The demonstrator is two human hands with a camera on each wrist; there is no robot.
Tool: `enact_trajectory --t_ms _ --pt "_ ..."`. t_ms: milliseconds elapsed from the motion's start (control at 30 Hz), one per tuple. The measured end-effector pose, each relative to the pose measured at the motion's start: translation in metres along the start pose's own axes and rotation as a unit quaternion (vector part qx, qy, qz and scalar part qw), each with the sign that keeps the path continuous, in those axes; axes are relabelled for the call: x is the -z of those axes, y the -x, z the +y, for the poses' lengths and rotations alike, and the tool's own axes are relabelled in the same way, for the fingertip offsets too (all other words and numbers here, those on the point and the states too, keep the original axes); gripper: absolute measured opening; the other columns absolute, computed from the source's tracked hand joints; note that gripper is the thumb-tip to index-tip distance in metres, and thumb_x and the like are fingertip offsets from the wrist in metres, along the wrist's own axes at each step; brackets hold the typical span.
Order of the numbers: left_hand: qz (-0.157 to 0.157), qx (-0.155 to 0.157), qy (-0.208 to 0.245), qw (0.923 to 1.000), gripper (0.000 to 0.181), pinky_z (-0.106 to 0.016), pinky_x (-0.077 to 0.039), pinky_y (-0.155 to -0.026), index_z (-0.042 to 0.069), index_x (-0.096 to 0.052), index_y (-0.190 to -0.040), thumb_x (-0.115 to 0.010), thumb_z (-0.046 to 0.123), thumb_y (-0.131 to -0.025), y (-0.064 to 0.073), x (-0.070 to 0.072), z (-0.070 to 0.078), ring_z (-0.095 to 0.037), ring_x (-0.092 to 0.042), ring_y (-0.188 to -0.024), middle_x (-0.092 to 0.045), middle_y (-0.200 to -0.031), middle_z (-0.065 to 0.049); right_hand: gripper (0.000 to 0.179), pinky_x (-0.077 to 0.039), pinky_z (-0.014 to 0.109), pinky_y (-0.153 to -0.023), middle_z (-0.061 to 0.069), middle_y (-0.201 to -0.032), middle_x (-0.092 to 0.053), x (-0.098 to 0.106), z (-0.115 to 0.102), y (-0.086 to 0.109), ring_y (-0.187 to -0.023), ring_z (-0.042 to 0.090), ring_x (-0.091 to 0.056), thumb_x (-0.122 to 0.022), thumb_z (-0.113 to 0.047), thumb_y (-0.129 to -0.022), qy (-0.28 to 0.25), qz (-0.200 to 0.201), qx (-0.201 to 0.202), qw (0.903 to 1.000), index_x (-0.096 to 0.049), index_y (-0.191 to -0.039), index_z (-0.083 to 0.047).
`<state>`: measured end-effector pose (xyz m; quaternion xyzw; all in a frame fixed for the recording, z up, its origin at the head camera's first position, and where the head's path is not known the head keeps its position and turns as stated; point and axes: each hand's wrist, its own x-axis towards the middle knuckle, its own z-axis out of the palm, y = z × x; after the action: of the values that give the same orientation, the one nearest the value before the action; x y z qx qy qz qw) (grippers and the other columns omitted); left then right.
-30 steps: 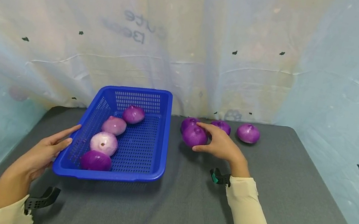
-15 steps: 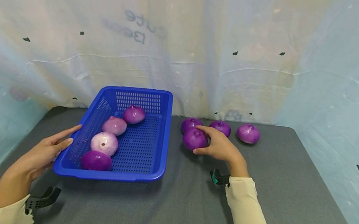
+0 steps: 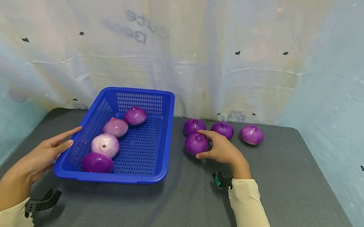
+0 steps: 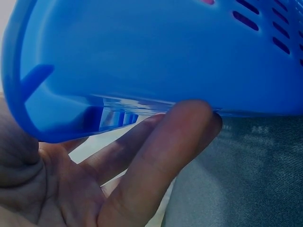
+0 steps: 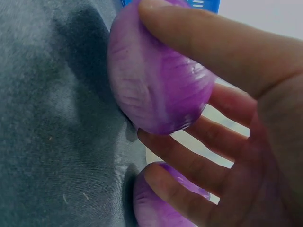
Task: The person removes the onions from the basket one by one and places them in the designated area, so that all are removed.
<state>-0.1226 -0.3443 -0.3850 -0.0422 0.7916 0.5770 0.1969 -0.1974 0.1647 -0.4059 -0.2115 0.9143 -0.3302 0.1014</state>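
Observation:
A purple onion (image 3: 197, 144) sits between the thumb and fingers of my right hand (image 3: 224, 149), which holds it from its right side close over the table. The right wrist view shows the thumb laid across this onion (image 5: 151, 80) and the fingers along its other side. My left hand (image 3: 42, 156) grips the left side of a blue plastic basket (image 3: 145, 179). In the left wrist view, the thumb (image 4: 175, 142) lies at the basket's wall, with other fingers partly hidden behind it. Several onions lie in a line inside the basket, one of them a paler onion (image 3: 105, 145).
Behind the held onion stands another purple onion (image 3: 194, 127). Two more lie farther right along the back, a middle onion (image 3: 222, 129) and a right-hand onion (image 3: 252, 135). The grey table (image 3: 186, 218) ends at a hanging cloth (image 3: 192, 51) behind and at both sides.
My right hand and the onion it holds have come slightly down and toward me, showing more of the onion behind. The left hand and basket have not visibly moved.

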Motion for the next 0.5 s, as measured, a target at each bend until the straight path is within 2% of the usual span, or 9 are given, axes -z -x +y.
enact_trajectory --t_ms 167,500 --pt "-0.003 0.000 0.011 0.9999 0.063 -0.042 -0.062 -0.076 0.040 -0.014 -0.158 -0.043 0.048 -0.103 -0.0002 0.0007 0.0007 -0.012 -0.073 -0.091 -0.065 -0.103 0.023 0.083 -0.045 0.049 -0.107 0.011 -0.145 -0.053 -0.0008 0.0027 0.0018 -0.126 0.028 -0.055 -0.087 -0.028 -0.077 0.002 -0.007 -0.005 1.0000 -0.046 -0.148 -0.013" --pt "0.004 0.003 -0.006 1.0000 0.064 -0.044 -0.061 -0.078 0.038 -0.014 -0.159 -0.043 0.050 -0.103 -0.0004 -0.0006 -0.0008 -0.010 -0.071 -0.093 -0.060 -0.106 0.023 0.082 -0.044 0.049 -0.108 0.008 -0.147 -0.052 -0.0050 0.0066 0.0026 -0.128 0.028 -0.054 -0.087 -0.028 -0.077 0.002 -0.019 -0.002 0.9998 -0.047 -0.148 -0.015"
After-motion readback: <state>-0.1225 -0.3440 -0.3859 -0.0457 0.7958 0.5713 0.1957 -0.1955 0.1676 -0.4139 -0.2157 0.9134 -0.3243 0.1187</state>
